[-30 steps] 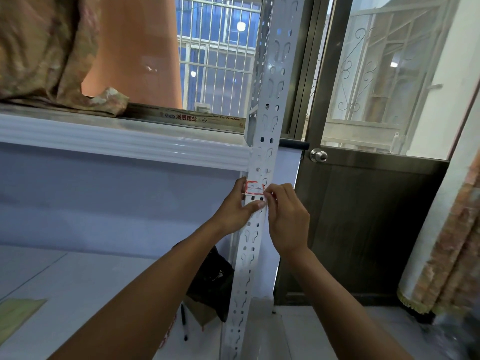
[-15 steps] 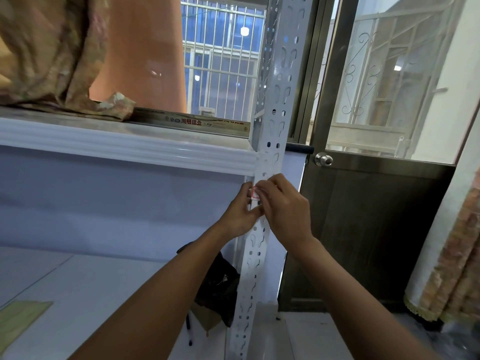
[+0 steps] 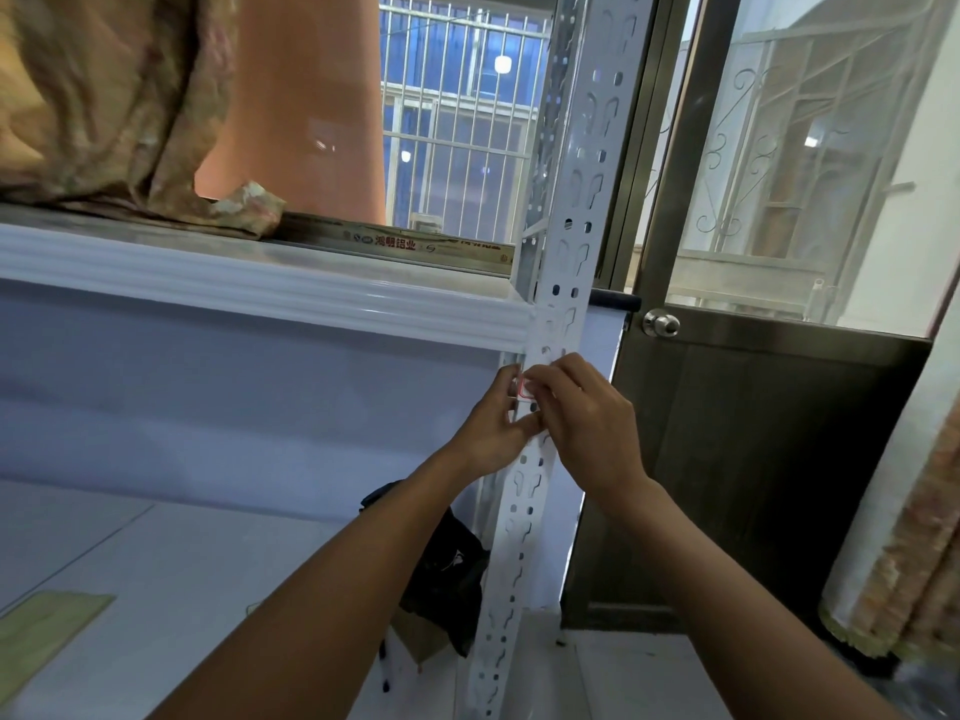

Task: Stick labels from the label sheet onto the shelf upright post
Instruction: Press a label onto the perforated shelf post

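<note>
Gripping the shelf upright post [image 3: 582,200] with the left hand [image 3: 493,433], curling round its left edge just below the white ribbed shelf beam [image 3: 260,288]. Pressing on the label [image 3: 524,389] with the bent fingertips of the right hand [image 3: 587,423], pinching it against the post's front face and covering most of it, showing only a rounded, red-bordered corner of white paper. Working on flat, white-painted metal punched with paired round holes and keyhole slots. Crowding both hands onto one spot, touching each other. Leaving long bare stretches of post above and below. Standing close to a dark wood-grain door [image 3: 753,459] with a shiny round knob [image 3: 660,323] on the right. Having a crumpled black bag [image 3: 447,569] low behind the post, and open floor on the left.
</note>
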